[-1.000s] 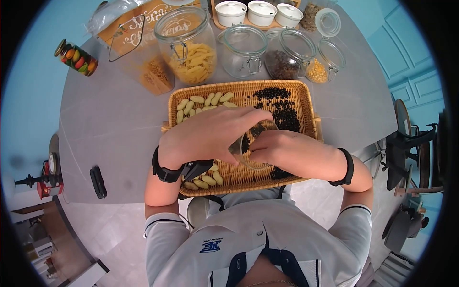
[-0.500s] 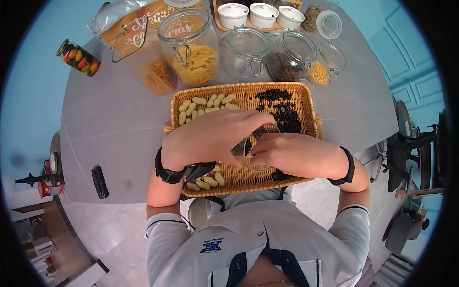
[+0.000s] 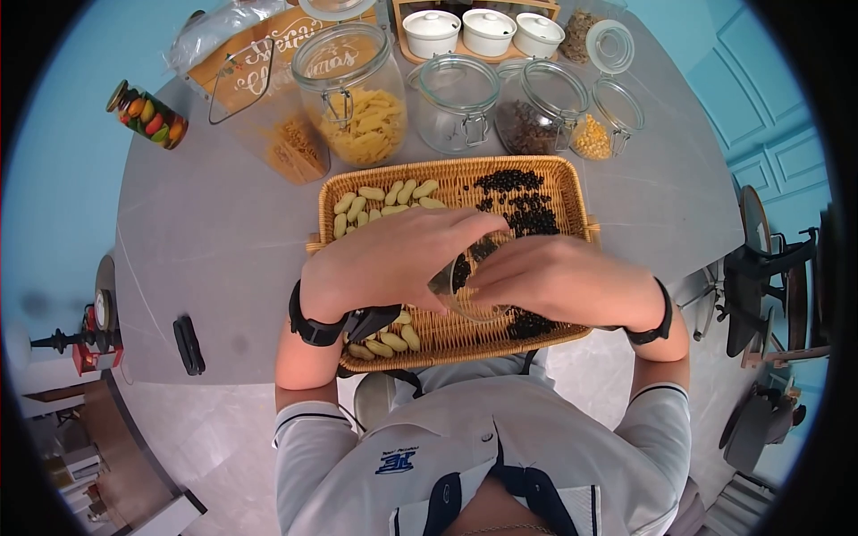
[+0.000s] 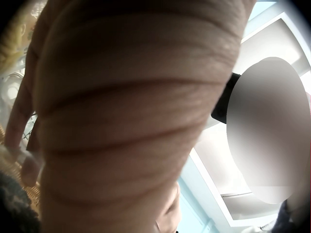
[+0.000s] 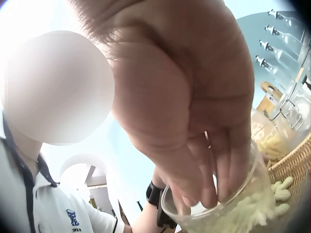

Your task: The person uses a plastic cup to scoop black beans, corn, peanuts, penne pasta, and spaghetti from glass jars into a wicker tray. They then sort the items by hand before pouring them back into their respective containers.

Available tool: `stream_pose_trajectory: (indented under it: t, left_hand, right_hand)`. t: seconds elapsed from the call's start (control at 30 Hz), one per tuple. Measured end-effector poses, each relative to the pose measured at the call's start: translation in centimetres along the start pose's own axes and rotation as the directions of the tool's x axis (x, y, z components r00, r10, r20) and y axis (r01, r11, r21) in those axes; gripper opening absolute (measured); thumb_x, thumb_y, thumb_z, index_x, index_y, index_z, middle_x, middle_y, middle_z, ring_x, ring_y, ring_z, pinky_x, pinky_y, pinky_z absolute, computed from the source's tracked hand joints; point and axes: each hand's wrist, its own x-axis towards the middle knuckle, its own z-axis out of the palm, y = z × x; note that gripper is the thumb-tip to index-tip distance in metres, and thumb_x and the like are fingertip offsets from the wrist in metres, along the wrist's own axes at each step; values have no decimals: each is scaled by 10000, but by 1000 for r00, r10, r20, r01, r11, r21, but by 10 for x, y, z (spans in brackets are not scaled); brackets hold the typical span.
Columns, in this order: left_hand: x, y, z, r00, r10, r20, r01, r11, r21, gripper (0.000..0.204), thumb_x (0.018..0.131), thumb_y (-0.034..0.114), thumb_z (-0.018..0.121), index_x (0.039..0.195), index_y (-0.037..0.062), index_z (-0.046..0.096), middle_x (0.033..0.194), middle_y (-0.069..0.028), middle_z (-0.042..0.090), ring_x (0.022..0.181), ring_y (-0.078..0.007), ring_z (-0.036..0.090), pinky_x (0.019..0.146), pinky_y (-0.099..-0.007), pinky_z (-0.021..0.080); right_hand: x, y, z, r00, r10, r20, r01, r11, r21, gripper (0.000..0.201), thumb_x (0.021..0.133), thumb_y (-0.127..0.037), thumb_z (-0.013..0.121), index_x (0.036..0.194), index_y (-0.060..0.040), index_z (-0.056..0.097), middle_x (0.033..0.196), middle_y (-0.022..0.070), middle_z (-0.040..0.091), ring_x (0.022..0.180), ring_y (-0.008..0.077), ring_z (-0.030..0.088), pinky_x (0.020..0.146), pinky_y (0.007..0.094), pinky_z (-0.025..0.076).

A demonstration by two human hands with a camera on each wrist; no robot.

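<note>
1. Head: mid-frame, the left hand [image 3: 393,256] grips a clear cup [image 3: 459,284]; the wall below its rim seems the surest hold.
2. Left wrist: skin fills the middle, hiding the grip.
3. Right wrist: lower centre, the cup looks light, stiff, probably slippery; the right hand [image 5: 197,104] reaches inside, whether pinching anything I cannot tell.

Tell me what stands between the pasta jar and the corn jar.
An empty-looking jar and a jar of dark bits, as the head view shows.

Two hands [image 3: 389,255] [image 3: 563,277], one cup [image 5: 233,214], three pots [image 3: 488,34]
</note>
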Motion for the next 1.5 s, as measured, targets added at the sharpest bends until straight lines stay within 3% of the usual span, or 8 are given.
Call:
stream_pose_trajectory:
  t: [0.07, 0.13, 0.3, 0.43, 0.63, 0.93, 1.23, 1.5]
  left_hand:
    - [-1, -2, 2, 999, 23, -25, -23, 1000, 4, 961, 620, 171, 912, 1458, 101, 448, 1380, -134, 587, 1269, -352, 564, 1045, -439, 474]
    - [-1, 2, 0, 999, -43, -9, 43, 999, -24, 956, 625, 159, 909, 1459, 105, 444, 1385, -135, 586, 1270, -356, 566, 1043, -438, 476]
    - [0, 3, 0, 1000, -23, -3, 23, 999, -29, 942, 637, 131, 902, 1459, 108, 440, 1397, -136, 582, 1279, -360, 565, 1039, -439, 480]
    - [-1, 2, 1, 1000, -7, -14, 7, 1000, -22, 949, 630, 134, 907, 1457, 108, 442, 1406, -135, 577, 1293, -355, 557, 1044, -440, 475]
    - [0, 2, 3, 998, 38, -59, -37, 999, 13, 906, 650, 158, 906, 1421, 46, 443, 1343, -128, 599, 1245, -362, 566, 980, -448, 497]
    - [0, 4, 1, 999, 20, -44, -21, 1000, -15, 917, 633, 123, 904, 1424, 47, 445, 1358, -134, 597, 1247, -368, 567, 986, -450, 494]
    - [-1, 3, 2, 998, 36, -54, -37, 999, -12, 908, 638, 114, 894, 1424, 48, 445, 1352, -134, 598, 1240, -368, 570, 980, -449, 496]
    - [-1, 0, 2, 998, 51, -47, -51, 999, -3, 913, 650, 144, 893, 1432, 39, 434, 1356, -138, 590, 1243, -365, 567, 985, -449, 492]
  right_hand:
    - [-9, 7, -8, 984, 6, -177, 8, 997, 79, 145, 854, -75, 709, 986, -29, 748, 969, 130, 728, 905, 316, 701, 807, 411, 568]
    - [-20, 20, -16, 947, 215, -237, -194, 975, 110, 155, 894, -114, 737, 1020, -24, 751, 963, 133, 742, 850, 320, 711, 755, 406, 567]
    - [-38, 64, 1, 918, 371, -143, -384, 920, -79, 308, 870, -147, 770, 1142, -10, 724, 1052, 151, 716, 970, 348, 690, 855, 416, 547]
    - [-53, 70, 22, 875, 485, 9, -468, 849, -246, 548, 798, -232, 831, 1292, -70, 660, 1287, 147, 601, 1187, 341, 588, 991, 450, 504]
    - [-54, 61, 26, 905, 421, 61, -372, 852, -368, 595, 739, -225, 868, 1278, -119, 638, 1214, 91, 594, 1167, 316, 567, 1001, 426, 502]
    - [-58, 67, 29, 878, 463, 120, -449, 885, -125, 261, 828, -129, 782, 1051, -38, 682, 1069, 111, 636, 1022, 353, 645, 848, 457, 526]
    - [-59, 71, 19, 947, 317, -54, -320, 946, -52, 138, 831, -71, 773, 937, 11, 740, 946, 129, 728, 843, 322, 712, 747, 406, 566]
    - [-52, 58, -11, 819, 570, -72, -502, 770, 394, 156, 857, -25, 777, 993, 47, 750, 915, 97, 755, 764, 177, 732, 645, 301, 590]
